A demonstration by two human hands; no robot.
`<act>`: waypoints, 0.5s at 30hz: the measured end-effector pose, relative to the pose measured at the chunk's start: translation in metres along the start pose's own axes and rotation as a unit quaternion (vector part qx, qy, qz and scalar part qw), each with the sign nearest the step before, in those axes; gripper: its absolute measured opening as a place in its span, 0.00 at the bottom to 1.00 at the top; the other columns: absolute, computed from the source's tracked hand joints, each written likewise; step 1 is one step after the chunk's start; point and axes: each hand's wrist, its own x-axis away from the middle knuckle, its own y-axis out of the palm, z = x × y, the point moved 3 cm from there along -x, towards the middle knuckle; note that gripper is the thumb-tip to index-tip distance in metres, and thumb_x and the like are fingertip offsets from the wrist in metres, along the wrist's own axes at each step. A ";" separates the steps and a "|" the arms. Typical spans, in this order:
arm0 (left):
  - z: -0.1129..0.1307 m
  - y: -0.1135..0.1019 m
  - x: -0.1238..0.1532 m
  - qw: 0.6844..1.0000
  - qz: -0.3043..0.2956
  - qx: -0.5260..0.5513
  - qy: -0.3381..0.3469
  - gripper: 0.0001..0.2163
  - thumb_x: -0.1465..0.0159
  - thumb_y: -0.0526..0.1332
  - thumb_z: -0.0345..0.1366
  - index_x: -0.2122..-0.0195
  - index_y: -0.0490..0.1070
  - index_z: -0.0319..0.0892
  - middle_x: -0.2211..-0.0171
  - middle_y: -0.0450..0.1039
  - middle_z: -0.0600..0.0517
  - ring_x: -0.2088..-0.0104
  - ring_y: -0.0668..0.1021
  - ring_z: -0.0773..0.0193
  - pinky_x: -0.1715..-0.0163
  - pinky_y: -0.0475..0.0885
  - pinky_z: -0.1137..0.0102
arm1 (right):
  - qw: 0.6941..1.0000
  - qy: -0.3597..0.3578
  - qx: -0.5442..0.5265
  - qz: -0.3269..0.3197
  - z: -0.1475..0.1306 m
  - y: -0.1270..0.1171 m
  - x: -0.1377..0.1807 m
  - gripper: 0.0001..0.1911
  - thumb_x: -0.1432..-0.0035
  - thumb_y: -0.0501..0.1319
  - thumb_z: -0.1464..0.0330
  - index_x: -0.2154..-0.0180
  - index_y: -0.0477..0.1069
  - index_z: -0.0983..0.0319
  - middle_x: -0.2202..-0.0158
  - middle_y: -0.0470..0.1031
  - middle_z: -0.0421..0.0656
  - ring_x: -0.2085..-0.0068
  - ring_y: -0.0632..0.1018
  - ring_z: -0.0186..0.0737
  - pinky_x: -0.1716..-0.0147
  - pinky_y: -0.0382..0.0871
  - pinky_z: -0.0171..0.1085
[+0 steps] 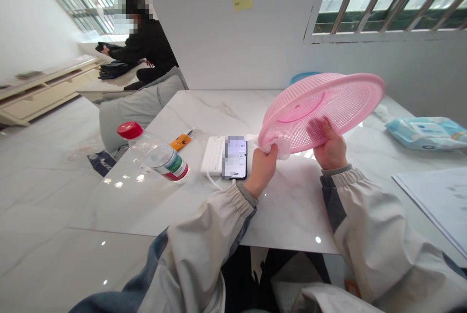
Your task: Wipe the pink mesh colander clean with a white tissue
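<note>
Left hand pinching white wipe against pink plastic strainer edge; right hand spread wide on mesh, holding it.

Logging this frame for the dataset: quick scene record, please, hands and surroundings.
left hand: pinches a white wipe at the strainer's rim
right hand: holds a pink plastic strainer tilted up, fingers on its mesh
on table: phone, red-capped water bottle, pack of wet wipes
surface: marble table
background: person handling dark fabric
</note>
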 end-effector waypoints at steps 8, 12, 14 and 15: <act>-0.002 0.003 -0.002 0.999 -0.043 0.013 0.009 0.13 0.32 0.66 0.41 0.56 0.83 0.36 0.64 0.83 0.45 0.57 0.82 0.52 0.57 0.76 0.65 | 0.995 0.098 -0.033 -0.007 0.028 0.006 0.018 0.05 0.32 0.66 0.68 0.57 0.80 0.61 0.59 0.86 0.41 0.57 0.86 0.36 0.49 0.84 0.41; 0.000 -0.003 -0.005 1.000 0.000 -0.010 -0.001 0.14 0.32 0.66 0.43 0.64 0.82 0.36 0.68 0.81 0.45 0.60 0.82 0.52 0.59 0.75 0.64 | 0.989 0.144 -0.032 -0.014 0.035 0.014 0.031 0.09 0.28 0.61 0.68 0.58 0.80 0.62 0.57 0.86 0.43 0.55 0.87 0.36 0.48 0.83 0.40; 0.003 -0.003 -0.004 1.000 0.004 0.001 0.006 0.14 0.32 0.66 0.44 0.61 0.82 0.36 0.65 0.83 0.44 0.58 0.83 0.51 0.56 0.75 0.64 | 0.987 0.155 -0.035 -0.007 0.034 0.017 0.034 0.11 0.27 0.58 0.69 0.58 0.80 0.62 0.57 0.86 0.44 0.55 0.87 0.36 0.49 0.84 0.39; 0.004 -0.003 -0.004 1.000 -0.001 0.011 0.014 0.15 0.32 0.66 0.45 0.59 0.82 0.36 0.62 0.84 0.43 0.56 0.83 0.51 0.54 0.76 0.63 | 0.987 0.155 -0.038 -0.005 0.033 0.018 0.034 0.11 0.27 0.58 0.69 0.57 0.80 0.63 0.56 0.86 0.44 0.55 0.87 0.36 0.49 0.84 0.39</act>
